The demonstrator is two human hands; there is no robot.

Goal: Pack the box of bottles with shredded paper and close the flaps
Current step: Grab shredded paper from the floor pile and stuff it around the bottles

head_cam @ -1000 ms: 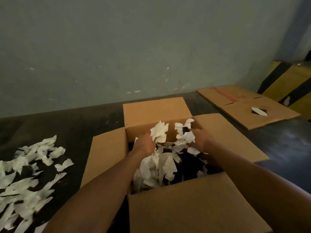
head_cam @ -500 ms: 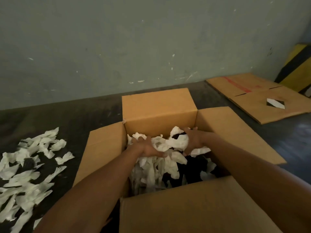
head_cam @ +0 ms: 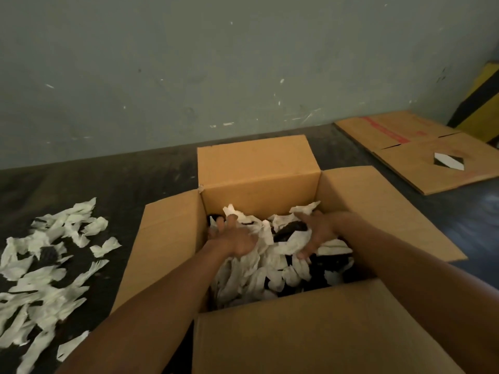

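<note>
One cardboard box (head_cam: 259,168) sits on the dark floor (head_cam: 151,179) with all four flaps folded outward: one far, one left, one right, one near. Inside it lies a loose heap of white shredded paper (head_cam: 253,268), too many strips to count, with dark shapes showing through the gaps; these may be the bottles, but no bottle can be made out or counted.

Two bare hands reach down into the box. The left hand (head_cam: 233,238) rests palm down on the paper near the left wall, fingers spread, its grip apart and clamped on nothing. The right hand (head_cam: 317,233) lies toward the right wall, fingers also spread with strips of paper under and against the palm; its grip is apart as well, pressing rather than pinching.

On the floor to the left of the box a second scattered pile of paper strips (head_cam: 43,265) is spread out, well apart from the hands. To the far right lies one flattened carton (head_cam: 421,155) with a red stripe, and beyond it, at the frame's edge, one yellow-and-black striped block (head_cam: 483,101) against the grey-green wall (head_cam: 216,63).
</note>
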